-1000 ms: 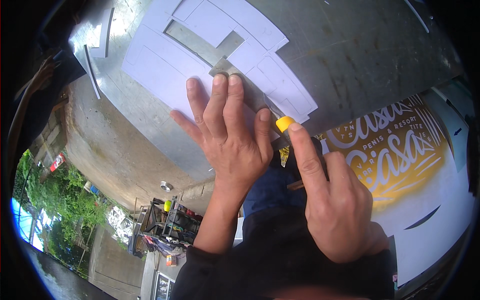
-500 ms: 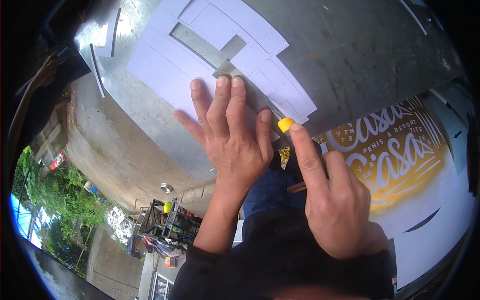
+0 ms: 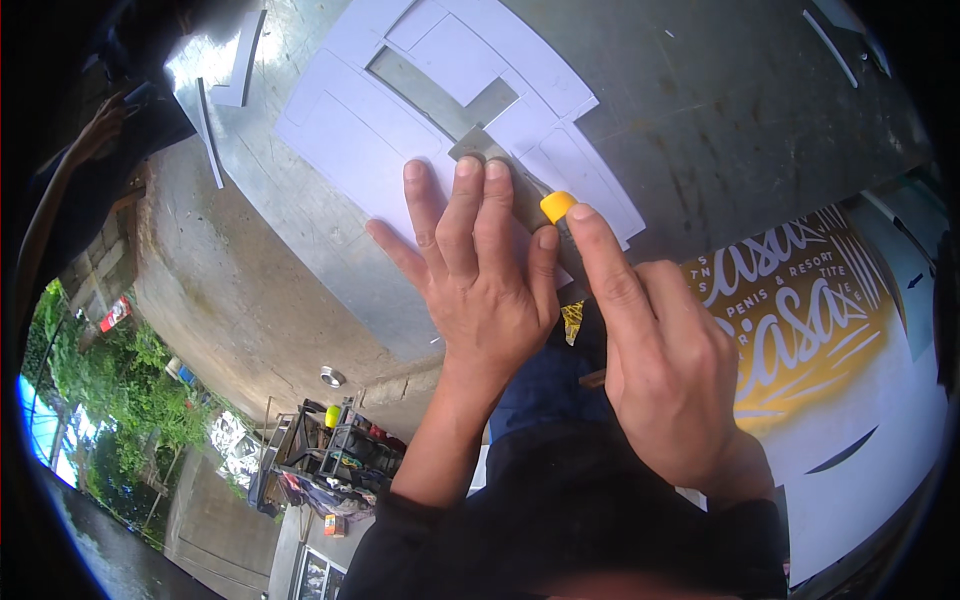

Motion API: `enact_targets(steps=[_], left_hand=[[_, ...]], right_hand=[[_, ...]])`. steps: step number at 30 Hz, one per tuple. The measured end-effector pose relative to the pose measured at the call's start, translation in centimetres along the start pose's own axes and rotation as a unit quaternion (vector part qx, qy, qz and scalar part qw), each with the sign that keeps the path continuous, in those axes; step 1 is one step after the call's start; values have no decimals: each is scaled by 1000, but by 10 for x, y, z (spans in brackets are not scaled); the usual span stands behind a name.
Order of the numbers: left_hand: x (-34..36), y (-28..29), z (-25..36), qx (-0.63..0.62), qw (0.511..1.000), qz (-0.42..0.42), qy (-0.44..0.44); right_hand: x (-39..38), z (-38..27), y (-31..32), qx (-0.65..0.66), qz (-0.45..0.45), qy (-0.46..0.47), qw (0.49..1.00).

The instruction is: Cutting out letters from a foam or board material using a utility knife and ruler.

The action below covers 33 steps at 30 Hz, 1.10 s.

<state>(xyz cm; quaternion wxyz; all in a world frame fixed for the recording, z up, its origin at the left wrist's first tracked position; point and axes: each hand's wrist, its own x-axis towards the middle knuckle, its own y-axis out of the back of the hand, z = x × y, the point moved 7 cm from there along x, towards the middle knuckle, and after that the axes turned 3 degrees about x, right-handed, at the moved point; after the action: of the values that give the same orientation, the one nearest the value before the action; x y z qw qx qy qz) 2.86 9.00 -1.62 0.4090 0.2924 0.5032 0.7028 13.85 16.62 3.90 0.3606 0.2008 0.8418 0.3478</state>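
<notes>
On a grey metal table [image 3: 720, 120] lies a white sheet [image 3: 330, 110] with drawn outlines and a cut-out opening. My left hand [image 3: 480, 280] presses on a grey metal straightedge [image 3: 481, 141] over the sheet, fingers stretched and somewhat apart, thumb along its lower part. My right hand [image 3: 660, 360] is closed round a utility knife [image 3: 557, 208] with a yellow end, index finger resting along it. The blade meets the sheet beside the straightedge's right edge, just right of my left fingers.
Thin offcuts [image 3: 240, 65] lie at upper left, another strip [image 3: 830, 50] at upper right. Another person's hand [image 3: 100, 135] shows at far left. A white and yellow printed sheet [image 3: 790, 380] is at right. A cluttered metal rack [image 3: 320, 460] stands below left, with plants beyond.
My right hand and the knife have moved up and slightly left along the straightedge. The sheet, straightedge and left hand appear a little farther right in the view.
</notes>
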Motion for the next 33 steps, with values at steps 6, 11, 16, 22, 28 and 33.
enact_targets(steps=[6,11,16,22,28,33], left_hand=[[0,0,0,2,1000,3,-2],[0,-1,0,-1,1000,4,-2],[0,-1,1,-2,1000,1,-3],[0,0,1,-4,1000,-5,-1],[1,1,1,3,1000,-12,-2],[0,1,0,1,1000,-14,-7]], right_hand=[[3,1,-2,6,0,-3,1000],[2,2,-3,12,2,-8,1000],[2,-2,1,19,3,-14,1000],[-2,-5,5,28,3,-20,999],[-9,-5,4,37,2,-29,999],[-13,-6,5,45,1,-39,998]])
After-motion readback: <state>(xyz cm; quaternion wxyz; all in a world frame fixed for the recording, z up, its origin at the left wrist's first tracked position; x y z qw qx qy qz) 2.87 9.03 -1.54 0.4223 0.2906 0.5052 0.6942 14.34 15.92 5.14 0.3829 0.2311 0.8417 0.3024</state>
